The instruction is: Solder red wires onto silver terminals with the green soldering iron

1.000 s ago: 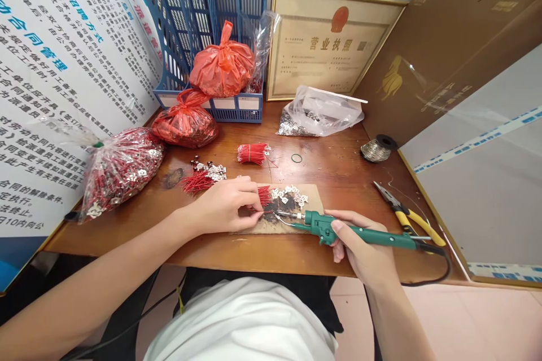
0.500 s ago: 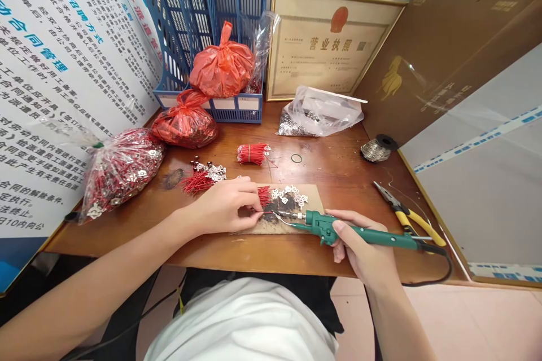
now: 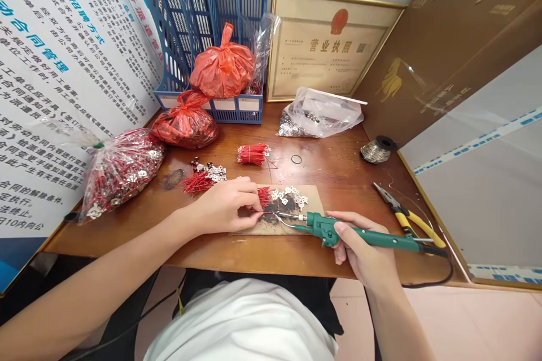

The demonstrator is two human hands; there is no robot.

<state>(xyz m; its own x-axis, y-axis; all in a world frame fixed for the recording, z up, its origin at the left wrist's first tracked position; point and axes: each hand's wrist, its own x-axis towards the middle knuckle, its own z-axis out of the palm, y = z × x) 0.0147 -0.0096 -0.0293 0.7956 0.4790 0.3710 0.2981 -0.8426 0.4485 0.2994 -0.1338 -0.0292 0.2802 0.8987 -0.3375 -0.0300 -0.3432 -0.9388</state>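
Note:
My right hand (image 3: 366, 248) is wrapped round a green soldering iron (image 3: 326, 228), its metal tip pointing left over a scorched cardboard sheet (image 3: 311, 198). My left hand (image 3: 232, 205) pinches a thin red wire (image 3: 267, 213), whose far end meets the iron's tip. At that tip a thin strand of solder also comes in from the iron's lower nozzle. Just behind my left fingers lie cut red wires (image 3: 264, 196), partly hidden by the hand. Small silvery metal tabs (image 3: 292, 196) are scattered beside them on the cardboard.
Left of the cardboard lies a pile of red wires with tabs (image 3: 199, 182); a banded wire bundle (image 3: 252, 154) sits behind. Pliers (image 3: 406, 217) and a solder spool (image 3: 376, 149) are at right. Filled bags (image 3: 122, 172) and a blue file rack (image 3: 237, 107) line the back left.
Almost nothing differs. The soldering iron and my right hand have shifted very slightly; my left hand keeps its pinch on the wire.

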